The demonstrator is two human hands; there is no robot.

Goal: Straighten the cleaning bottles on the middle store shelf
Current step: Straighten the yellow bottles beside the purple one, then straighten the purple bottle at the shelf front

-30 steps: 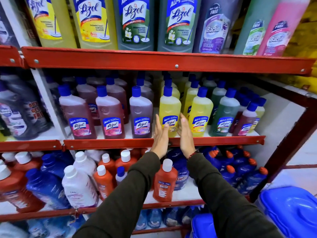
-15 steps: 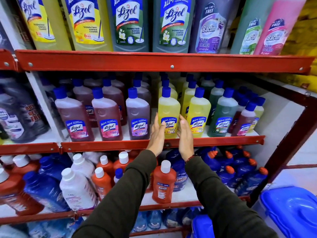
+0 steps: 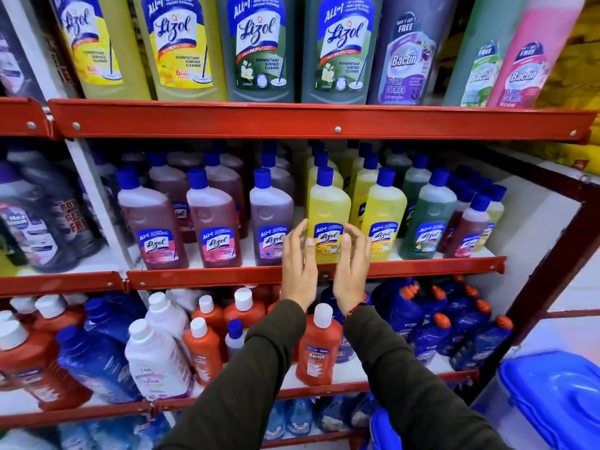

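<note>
Red metal shelves [image 3: 227,277] carry rows of cleaner bottles. On the middle shelf, both hands frame the front yellow bottle [image 3: 328,216]: left hand [image 3: 298,258] and right hand [image 3: 352,259] stand spread, fingers [image 3: 346,237] just beside its label, perhaps touching. Next, I judge, a gentle squeeze and turn.

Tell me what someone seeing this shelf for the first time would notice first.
Two hands, the left hand and right hand, cup the base of a yellow Lizol bottle at the front middle of the middle shelf. To its left stand pink and purple bottles, to its right another yellow and a green bottle. Large Lizol and Bactin bottles fill the shelf above.
</note>
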